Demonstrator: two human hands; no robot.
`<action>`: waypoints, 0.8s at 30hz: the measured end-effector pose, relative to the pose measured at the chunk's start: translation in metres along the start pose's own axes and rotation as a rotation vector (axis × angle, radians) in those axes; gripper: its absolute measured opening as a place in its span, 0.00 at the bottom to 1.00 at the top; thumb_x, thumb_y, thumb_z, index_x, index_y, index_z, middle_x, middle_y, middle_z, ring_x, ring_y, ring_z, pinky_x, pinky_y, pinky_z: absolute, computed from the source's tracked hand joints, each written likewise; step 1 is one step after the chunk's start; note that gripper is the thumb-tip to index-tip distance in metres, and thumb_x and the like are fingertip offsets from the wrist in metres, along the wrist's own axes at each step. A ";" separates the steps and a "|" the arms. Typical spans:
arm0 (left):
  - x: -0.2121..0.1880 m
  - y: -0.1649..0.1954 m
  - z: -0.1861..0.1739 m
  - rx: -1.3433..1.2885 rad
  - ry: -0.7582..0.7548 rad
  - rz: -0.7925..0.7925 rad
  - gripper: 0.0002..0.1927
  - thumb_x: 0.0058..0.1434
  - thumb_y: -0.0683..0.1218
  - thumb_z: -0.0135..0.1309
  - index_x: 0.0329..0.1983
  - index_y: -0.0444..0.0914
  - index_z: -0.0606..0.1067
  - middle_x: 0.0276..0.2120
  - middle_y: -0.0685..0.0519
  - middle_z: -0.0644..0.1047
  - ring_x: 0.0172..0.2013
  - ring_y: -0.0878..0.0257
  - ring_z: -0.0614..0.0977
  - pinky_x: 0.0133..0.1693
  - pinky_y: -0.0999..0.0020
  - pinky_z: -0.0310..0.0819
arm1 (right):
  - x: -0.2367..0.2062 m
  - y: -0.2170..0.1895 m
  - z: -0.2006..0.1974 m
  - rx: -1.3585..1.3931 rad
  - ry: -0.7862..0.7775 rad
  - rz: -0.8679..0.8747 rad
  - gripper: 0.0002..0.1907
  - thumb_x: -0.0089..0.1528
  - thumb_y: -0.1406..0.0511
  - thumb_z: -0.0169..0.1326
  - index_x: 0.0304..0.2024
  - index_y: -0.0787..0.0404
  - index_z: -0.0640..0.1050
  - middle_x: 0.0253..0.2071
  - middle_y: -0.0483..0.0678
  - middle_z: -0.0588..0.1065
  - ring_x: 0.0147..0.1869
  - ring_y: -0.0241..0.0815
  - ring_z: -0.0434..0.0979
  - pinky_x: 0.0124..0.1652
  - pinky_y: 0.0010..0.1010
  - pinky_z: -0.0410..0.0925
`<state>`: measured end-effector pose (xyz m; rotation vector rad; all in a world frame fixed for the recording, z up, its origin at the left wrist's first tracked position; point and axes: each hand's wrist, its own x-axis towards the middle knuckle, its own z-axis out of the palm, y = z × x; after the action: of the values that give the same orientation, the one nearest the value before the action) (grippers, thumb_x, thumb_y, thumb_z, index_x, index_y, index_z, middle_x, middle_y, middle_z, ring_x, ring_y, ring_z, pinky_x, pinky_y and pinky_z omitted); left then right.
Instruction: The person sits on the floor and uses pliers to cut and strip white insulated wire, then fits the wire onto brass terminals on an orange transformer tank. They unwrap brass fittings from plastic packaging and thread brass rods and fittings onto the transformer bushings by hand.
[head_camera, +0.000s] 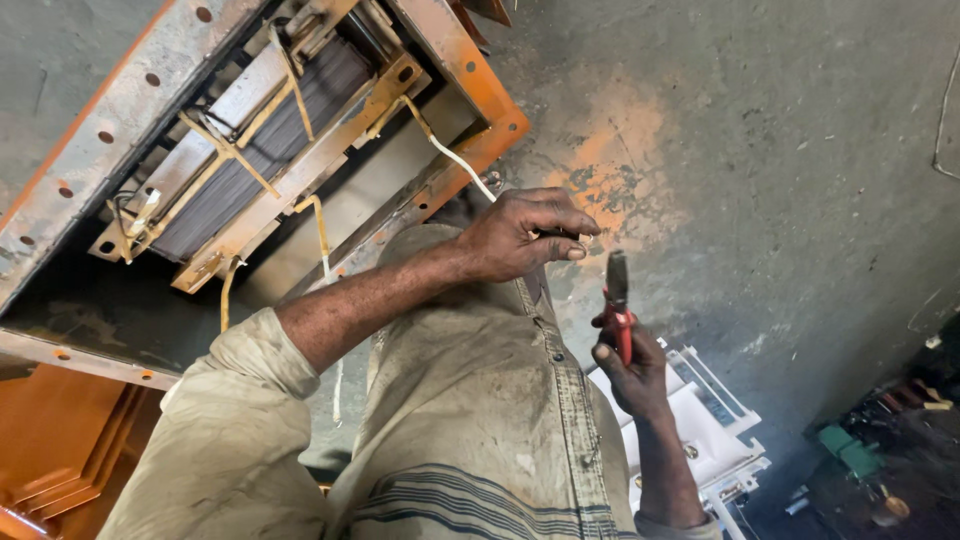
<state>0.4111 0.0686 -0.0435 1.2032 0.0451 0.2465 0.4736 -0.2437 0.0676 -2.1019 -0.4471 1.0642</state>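
Grey, stained concrete floor (780, 150) filled the background, with an orange rust-coloured patch just beyond the hands. The left hand's (525, 235) fingers (560, 240) were curled tight, pinching the free end of a pale sleeved wire (455, 160) that ran back from them into the open orange metal housing (440, 50). Inside that housing sat a laminated core (260, 130) bound with yellowish straps. The right hand (630, 370), on the side of the wire end away from the housing, was wrapped closed around the red handles of a pair of pliers (617, 300), whose dark nose pointed up towards the wire's tip, close beside it but apart. By the look of it, the wire end was being presented for gripping or trimming; that would call for holding the wire taut and bringing the pliers' nose squarely onto the tip. Beyond the right hand lay a white framed part (715, 420) on the floor.
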 end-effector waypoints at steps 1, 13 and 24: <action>0.000 -0.001 0.003 -0.027 -0.004 -0.012 0.14 0.64 0.45 0.65 0.51 0.38 0.80 0.42 0.53 0.81 0.44 0.64 0.83 0.45 0.68 0.80 | -0.003 0.001 0.005 -0.053 0.011 -0.008 0.14 0.63 0.61 0.62 0.43 0.65 0.76 0.50 0.51 0.77 0.46 0.37 0.74 0.45 0.28 0.70; 0.007 -0.002 0.009 -0.027 0.002 -0.055 0.13 0.58 0.44 0.68 0.46 0.40 0.82 0.41 0.53 0.84 0.43 0.65 0.85 0.47 0.69 0.81 | -0.001 0.010 0.031 -0.002 0.019 0.066 0.18 0.63 0.58 0.61 0.45 0.66 0.77 0.46 0.50 0.79 0.38 0.34 0.75 0.40 0.27 0.70; 0.010 -0.004 0.015 0.146 0.038 -0.026 0.13 0.54 0.43 0.70 0.42 0.40 0.83 0.35 0.54 0.83 0.36 0.63 0.85 0.37 0.67 0.80 | -0.008 -0.007 0.019 -0.119 0.047 0.138 0.18 0.64 0.57 0.62 0.46 0.66 0.78 0.42 0.48 0.75 0.41 0.36 0.75 0.42 0.29 0.70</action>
<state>0.4243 0.0557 -0.0407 1.3427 0.1131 0.2464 0.4541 -0.2351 0.0699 -2.2862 -0.3541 1.0871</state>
